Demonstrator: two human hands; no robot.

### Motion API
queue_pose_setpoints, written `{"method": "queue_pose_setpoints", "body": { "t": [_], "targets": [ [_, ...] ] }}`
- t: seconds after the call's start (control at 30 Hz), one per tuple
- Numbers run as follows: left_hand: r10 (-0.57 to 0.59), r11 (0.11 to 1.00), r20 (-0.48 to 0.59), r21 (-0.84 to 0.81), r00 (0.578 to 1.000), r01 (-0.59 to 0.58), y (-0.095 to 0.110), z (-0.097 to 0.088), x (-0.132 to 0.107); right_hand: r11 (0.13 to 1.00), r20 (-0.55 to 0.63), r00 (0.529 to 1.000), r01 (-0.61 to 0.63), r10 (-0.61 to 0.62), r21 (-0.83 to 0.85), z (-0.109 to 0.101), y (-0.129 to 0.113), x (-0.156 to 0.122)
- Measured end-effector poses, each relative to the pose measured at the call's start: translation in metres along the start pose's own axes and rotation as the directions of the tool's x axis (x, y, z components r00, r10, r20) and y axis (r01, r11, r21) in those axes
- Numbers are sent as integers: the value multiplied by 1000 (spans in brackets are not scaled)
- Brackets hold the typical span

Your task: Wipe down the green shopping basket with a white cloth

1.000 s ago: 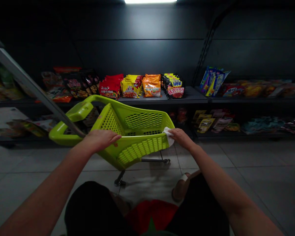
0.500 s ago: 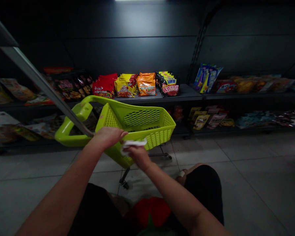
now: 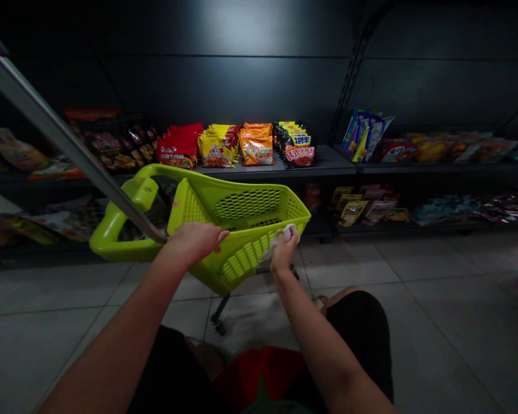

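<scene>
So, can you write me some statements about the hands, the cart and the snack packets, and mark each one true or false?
1. The right hand holds a white cloth. True.
2. The left hand holds a blue packet. False: the left hand is on the cart.
3. The cart is red. False: the cart is yellow-green.
4. The orange packets stand between the yellow packets and the black-and-yellow packets. True.
5. The cart lies on its side. False: the cart is upright.
</scene>
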State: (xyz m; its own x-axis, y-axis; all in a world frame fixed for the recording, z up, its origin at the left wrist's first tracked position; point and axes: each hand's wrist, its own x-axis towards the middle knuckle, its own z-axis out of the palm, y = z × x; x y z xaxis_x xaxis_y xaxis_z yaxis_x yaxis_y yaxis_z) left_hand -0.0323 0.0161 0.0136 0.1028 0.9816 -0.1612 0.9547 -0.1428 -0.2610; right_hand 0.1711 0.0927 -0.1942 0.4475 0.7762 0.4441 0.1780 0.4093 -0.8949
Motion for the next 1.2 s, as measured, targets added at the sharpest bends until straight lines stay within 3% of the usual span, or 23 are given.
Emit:
{"method": "queue_pose_setpoints", "body": {
  "t": [0.03, 0.07, 0.17, 0.23, 0.33, 0.4, 0.5, 0.63, 0.67, 0.73, 0.8, 0.87, 0.97, 1.03, 1.1, 1.2],
  "targets": [
    [-3, 1000, -4, -1, 1000, 3, 2, 0, 0, 998, -57, 997, -59, 58, -19, 14, -10, -21],
    [-5, 1000, -14, -1, 1000, 5, 3, 0, 0, 995, -24, 996, -91, 90, -34, 26, -21, -43],
    [-17, 1000, -35, -8, 999, 17, 3, 1, 0, 993, 204, 972, -116, 120, -31, 47, -59, -94],
    [-16, 999, -33, -29, 999, 15, 3, 2, 1, 996, 328, 941, -89, 83, 5, 51, -80, -111],
    [-30, 996, -32, -90, 999, 27, 7, 1, 3, 995, 499, 863, 34, -79, 99, 52, -93, -123],
    [-47, 990, -34, -133, 998, 42, 10, 1, 3, 983, 572, 801, 116, -175, 140, 51, -86, -128],
    [-25, 991, -49, -129, 999, 18, 14, 0, 3, 978, 652, 730, 179, -205, 108, 43, -58, -130],
    [21, 997, -63, -72, 998, -25, 19, -3, 4, 957, 782, 569, 266, -254, 117, 14, -21, -117],
    [23, 997, -64, -68, 998, -28, 21, -3, 4, 955, 793, 552, 271, -259, 123, 6, -15, -112],
    [27, 998, -73, -62, 997, -31, 27, -3, 4, 961, 753, 610, 255, -246, 106, -8, -11, -101],
    [28, 998, -82, -60, 996, -33, 35, -4, 3, 972, 643, 736, 225, -213, 64, -16, -14, -92],
    [29, 998, -90, -60, 995, -35, 42, -4, 4, 982, 512, 844, 187, -159, -2, -14, -22, -88],
    [43, 997, -90, -55, 995, -48, 51, -7, 7, 984, 355, 932, 131, -80, -121, 0, -38, -91],
    [55, 997, -84, -46, 995, -59, 54, -9, 10, 974, 309, 949, 124, -61, -188, 9, -45, -94],
    [61, 997, -78, -33, 995, -63, 55, -11, 13, 955, 368, 926, 180, -84, -234, 14, -48, -95],
    [51, 999, -82, -11, 995, -52, 54, -12, 14, 904, 577, 803, 348, -150, -249, 11, -43, -97]
  ]
}}
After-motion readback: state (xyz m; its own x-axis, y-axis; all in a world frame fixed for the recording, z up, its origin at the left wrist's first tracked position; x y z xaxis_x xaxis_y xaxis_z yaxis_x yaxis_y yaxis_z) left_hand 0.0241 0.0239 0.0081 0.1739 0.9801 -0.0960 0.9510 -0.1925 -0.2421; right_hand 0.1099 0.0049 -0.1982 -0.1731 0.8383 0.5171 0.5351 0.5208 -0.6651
